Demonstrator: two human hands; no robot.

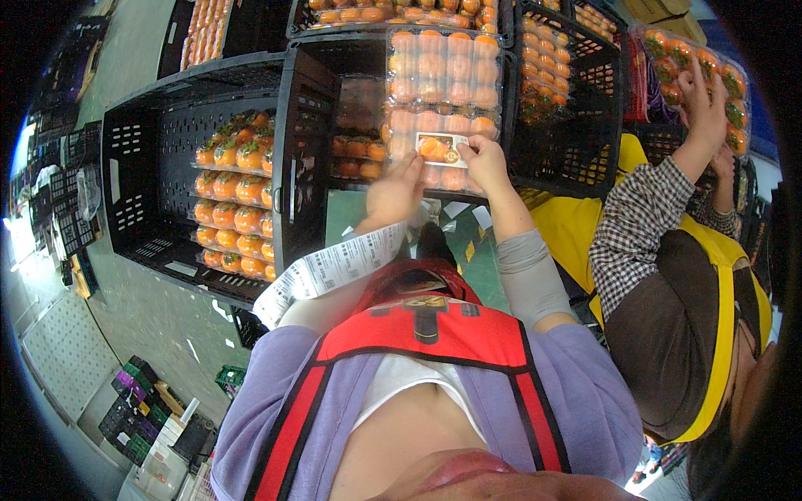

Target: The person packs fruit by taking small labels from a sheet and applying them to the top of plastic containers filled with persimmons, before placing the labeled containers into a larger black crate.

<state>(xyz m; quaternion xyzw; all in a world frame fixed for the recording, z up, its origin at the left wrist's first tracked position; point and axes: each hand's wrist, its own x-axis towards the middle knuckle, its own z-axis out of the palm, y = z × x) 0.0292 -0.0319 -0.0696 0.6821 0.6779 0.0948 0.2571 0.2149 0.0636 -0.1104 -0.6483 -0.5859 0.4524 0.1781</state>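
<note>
A clear plastic clamshell pack of orange persimmons (445, 69) lies before me, on the rim of a black crate, with a second pack (410, 119) close to its near side. A printed label (438, 149) with a fruit picture lies over the nearer pack. My right hand (485, 164) pinches the label's right edge between thumb and finger. Fingertips of my left hand (395, 188), slightly blurred, touch its left edge; whether they grip it cannot be told. A long strip of printed labels (338, 263) lies along my left forearm.
At left, a black plastic crate (135, 181) on its side holds stacked persimmon packs (235, 206). Another crate (564, 150) stands at right. Beside me a co-worker in a yellow apron has a hand (705, 106) on a persimmon pack (673, 53). Paper scraps (481, 216) litter the green floor.
</note>
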